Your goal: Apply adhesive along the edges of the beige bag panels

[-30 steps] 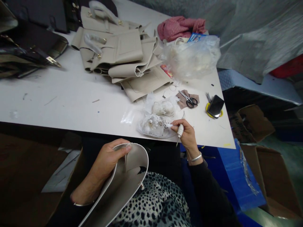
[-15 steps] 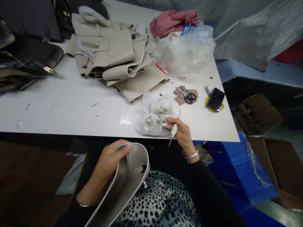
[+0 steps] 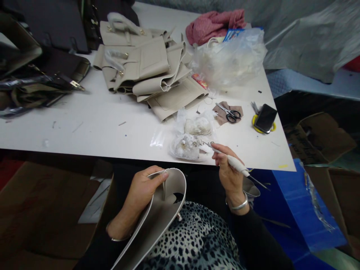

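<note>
My left hand (image 3: 146,187) pinches the edge of a beige leather bag piece (image 3: 165,213), which curves open in front of my lap. A small metal fitting shows on its right side. In my right hand (image 3: 229,168) is an awl (image 3: 236,164) with a pale wrapped handle. One thin metal end points up and left, the other down and right. The awl's upper tip is close to a crumpled clear plastic bag (image 3: 187,146) holding whitish and dark bits, at the table's front edge. Black-handled scissors (image 3: 229,113) lie on a brown scrap beyond it.
Several beige bag pieces (image 3: 152,60) are piled mid-table, with dark bags (image 3: 56,71) to the left. A phone (image 3: 266,118) rests on yellow-handled scissors (image 3: 254,122). Behind are a large plastic bag (image 3: 230,56) and red cloth (image 3: 215,26). A blue bin (image 3: 292,202) stands at lower right.
My right hand has moved back from the plastic bag toward the right and turned the awl, so its handle now slants down to the right. My left hand keeps its hold.
</note>
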The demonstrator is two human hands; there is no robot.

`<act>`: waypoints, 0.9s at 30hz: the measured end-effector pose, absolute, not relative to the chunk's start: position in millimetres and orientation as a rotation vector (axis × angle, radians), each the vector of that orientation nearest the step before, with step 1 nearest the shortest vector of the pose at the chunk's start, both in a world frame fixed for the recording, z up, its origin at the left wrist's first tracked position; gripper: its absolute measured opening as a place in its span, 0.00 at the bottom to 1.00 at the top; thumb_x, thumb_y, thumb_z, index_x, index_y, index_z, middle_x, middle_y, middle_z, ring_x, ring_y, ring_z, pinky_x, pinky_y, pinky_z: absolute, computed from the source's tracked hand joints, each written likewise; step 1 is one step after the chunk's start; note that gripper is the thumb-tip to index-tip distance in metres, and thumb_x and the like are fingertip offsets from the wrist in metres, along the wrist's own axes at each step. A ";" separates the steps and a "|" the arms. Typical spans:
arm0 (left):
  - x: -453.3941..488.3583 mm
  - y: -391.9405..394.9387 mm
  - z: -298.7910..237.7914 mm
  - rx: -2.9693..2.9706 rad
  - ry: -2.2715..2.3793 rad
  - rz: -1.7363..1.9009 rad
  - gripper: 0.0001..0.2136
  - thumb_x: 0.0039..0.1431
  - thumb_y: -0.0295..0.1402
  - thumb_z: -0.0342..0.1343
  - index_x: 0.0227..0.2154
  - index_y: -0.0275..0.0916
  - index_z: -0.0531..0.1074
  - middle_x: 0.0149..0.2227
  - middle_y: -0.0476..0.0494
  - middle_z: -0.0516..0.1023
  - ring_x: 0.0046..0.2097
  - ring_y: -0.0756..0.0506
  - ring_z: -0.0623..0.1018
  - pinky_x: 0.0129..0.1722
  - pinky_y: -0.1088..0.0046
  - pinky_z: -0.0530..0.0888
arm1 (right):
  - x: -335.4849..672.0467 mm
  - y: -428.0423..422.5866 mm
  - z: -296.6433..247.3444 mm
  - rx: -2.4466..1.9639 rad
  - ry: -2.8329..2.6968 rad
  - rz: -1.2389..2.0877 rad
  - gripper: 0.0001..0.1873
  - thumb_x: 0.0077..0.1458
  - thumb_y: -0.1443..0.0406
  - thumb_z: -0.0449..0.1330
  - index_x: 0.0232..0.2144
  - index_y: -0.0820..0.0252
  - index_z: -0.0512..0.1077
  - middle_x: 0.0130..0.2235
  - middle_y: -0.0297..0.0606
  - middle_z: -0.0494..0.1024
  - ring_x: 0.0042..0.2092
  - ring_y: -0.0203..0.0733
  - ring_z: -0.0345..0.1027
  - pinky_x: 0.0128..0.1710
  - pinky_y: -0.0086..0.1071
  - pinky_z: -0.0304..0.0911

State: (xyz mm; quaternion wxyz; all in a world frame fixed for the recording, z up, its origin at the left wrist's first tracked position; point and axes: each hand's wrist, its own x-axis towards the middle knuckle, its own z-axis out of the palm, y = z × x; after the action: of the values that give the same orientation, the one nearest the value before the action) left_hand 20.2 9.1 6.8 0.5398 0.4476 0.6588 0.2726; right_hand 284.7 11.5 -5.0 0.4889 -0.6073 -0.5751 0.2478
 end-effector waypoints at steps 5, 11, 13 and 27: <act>18.0 7.8 6.4 1.037 1.514 0.689 0.14 0.55 0.46 0.68 0.32 0.40 0.83 0.33 0.45 0.84 0.36 0.42 0.79 0.36 0.71 0.71 | 268.9 9.1 -9.1 -1.524 -1.331 0.744 0.15 0.69 0.54 0.60 0.47 0.58 0.76 0.36 0.37 0.80 0.33 0.41 0.75 0.34 0.34 0.72; 18.8 5.8 3.6 1.073 1.532 0.679 0.12 0.54 0.43 0.68 0.31 0.39 0.82 0.31 0.47 0.83 0.35 0.43 0.78 0.37 0.71 0.71 | 268.2 10.1 -21.5 -1.464 -1.316 0.691 0.11 0.71 0.57 0.60 0.41 0.58 0.75 0.38 0.37 0.80 0.38 0.43 0.77 0.40 0.35 0.71; 20.2 5.3 3.6 1.101 1.590 0.697 0.10 0.54 0.41 0.67 0.28 0.39 0.80 0.29 0.49 0.81 0.34 0.44 0.77 0.36 0.72 0.70 | 268.9 11.5 -24.8 -1.447 -1.307 0.656 0.11 0.70 0.56 0.61 0.40 0.57 0.75 0.38 0.37 0.80 0.39 0.44 0.77 0.40 0.36 0.70; 31.1 9.9 3.2 1.236 1.576 0.625 0.10 0.54 0.41 0.64 0.30 0.39 0.81 0.30 0.47 0.83 0.34 0.43 0.78 0.37 0.69 0.70 | 270.6 23.8 -22.9 -1.414 -1.455 0.658 0.11 0.70 0.56 0.62 0.39 0.57 0.76 0.35 0.34 0.78 0.37 0.43 0.74 0.41 0.36 0.66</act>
State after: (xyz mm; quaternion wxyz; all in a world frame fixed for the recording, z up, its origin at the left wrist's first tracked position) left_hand 31.1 9.9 3.2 0.4985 0.5107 0.6512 0.2581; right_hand 270.6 23.8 -22.9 0.4832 -0.5804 -0.5971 0.2703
